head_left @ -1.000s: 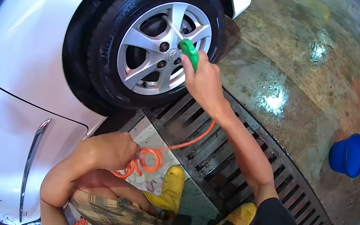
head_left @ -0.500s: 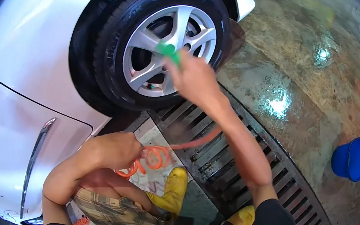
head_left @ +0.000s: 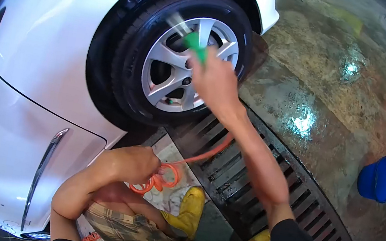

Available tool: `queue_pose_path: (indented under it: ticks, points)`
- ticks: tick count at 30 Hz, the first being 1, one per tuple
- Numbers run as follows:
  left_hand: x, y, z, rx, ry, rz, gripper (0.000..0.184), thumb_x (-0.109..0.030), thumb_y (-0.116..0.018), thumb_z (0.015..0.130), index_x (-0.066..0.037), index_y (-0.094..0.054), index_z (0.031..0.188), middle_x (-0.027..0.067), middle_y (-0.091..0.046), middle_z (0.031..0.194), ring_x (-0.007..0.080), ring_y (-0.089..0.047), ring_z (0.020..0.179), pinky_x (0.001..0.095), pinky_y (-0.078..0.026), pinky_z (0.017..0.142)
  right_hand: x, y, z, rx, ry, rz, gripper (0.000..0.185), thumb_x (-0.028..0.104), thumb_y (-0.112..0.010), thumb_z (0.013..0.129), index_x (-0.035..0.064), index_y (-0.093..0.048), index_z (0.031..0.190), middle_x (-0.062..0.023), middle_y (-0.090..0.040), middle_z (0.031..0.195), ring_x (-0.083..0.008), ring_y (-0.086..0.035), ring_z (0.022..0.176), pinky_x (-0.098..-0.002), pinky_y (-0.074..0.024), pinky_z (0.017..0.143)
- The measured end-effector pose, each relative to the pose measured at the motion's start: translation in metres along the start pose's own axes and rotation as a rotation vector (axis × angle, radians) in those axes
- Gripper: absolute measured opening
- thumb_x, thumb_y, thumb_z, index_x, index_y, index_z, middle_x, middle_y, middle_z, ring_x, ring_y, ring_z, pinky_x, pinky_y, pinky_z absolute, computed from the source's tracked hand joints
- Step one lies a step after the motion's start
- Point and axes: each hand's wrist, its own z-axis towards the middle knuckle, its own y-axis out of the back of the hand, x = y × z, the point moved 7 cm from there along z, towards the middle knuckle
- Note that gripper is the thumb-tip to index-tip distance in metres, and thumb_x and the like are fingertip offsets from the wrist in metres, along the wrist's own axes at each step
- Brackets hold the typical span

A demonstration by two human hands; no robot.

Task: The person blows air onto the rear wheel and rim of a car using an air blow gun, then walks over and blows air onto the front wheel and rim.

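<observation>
My right hand is closed around a green spray gun, blurred by motion, in front of the silver alloy rim. A pale streak runs from the gun's front end toward the upper part of the black tyre; whether it is spray or a nozzle I cannot tell. An orange coiled hose rises from below toward my right hand. Lower down, my left hand is closed on the coils of this hose, near the car's lower body edge.
A white car with a chrome-trimmed side fills the left. Beneath my right arm runs a slotted metal drain grate. A blue bucket stands on the wet concrete floor at right. Yellow boots are below my hands.
My right hand and the green spray gun have moved up across the wheel, from near the hub to the upper rim. The view has shifted slightly. My left hand still grips the hose.
</observation>
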Motion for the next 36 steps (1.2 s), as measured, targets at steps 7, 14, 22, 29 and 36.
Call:
queue_pose_path:
  ticks: [7,14,22,29,36]
  points:
    - [-0.010,0.016,-0.008,0.043,0.070,-0.063,0.017,-0.009,-0.061,0.081,0.006,-0.069,0.087,0.0264,-0.067,0.083,0.0397,-0.067,0.084,0.0450,-0.054,0.076,0.010,0.014,0.007,-0.228,-0.030,0.008,0.035,0.033,-0.061,0.093,-0.0003,-0.055,0.085,-0.0225,-0.059,0.058,-0.0449,-0.062,0.059,-0.0529,-0.0492,0.056]
    - [-0.002,0.007,-0.004,0.022,0.019,-0.085,0.017,-0.008,-0.061,0.082,0.006,-0.068,0.087,0.0267,-0.066,0.082,0.0412,-0.066,0.083,0.0451,-0.053,0.075,0.022,-0.007,0.002,0.068,0.226,-0.108,0.037,0.034,-0.060,0.094,-0.0007,-0.055,0.085,-0.0225,-0.060,0.059,-0.0446,-0.063,0.059,-0.0508,-0.0496,0.050]
    - [-0.003,0.010,-0.004,0.010,0.034,-0.078,0.017,-0.009,-0.061,0.083,0.005,-0.069,0.089,0.0277,-0.066,0.081,0.0412,-0.066,0.083,0.0457,-0.053,0.074,0.026,-0.018,-0.014,0.369,0.243,-0.194,0.036,0.034,-0.058,0.095,-0.0014,-0.055,0.093,-0.0243,-0.066,0.074,-0.0436,-0.066,0.071,-0.0539,-0.0525,0.061]
    - [-0.003,0.009,-0.004,0.001,-0.010,-0.092,0.018,-0.011,-0.061,0.084,0.004,-0.070,0.088,0.0264,-0.066,0.081,0.0405,-0.066,0.081,0.0462,-0.053,0.074,0.018,-0.039,-0.054,0.565,0.535,-0.331,0.034,0.032,-0.060,0.092,-0.0017,-0.054,0.097,-0.0226,-0.062,0.064,-0.0430,-0.065,0.061,-0.0505,-0.0522,0.054]
    - [-0.005,0.012,-0.007,-0.021,-0.009,-0.068,0.016,-0.010,-0.062,0.082,0.003,-0.070,0.088,0.0245,-0.067,0.079,0.0396,-0.067,0.081,0.0454,-0.053,0.075,-0.011,-0.019,-0.019,0.178,0.262,-0.325,0.034,0.031,-0.059,0.094,-0.0021,-0.053,0.094,-0.0216,-0.061,0.060,-0.0415,-0.064,0.057,-0.0515,-0.0519,0.051]
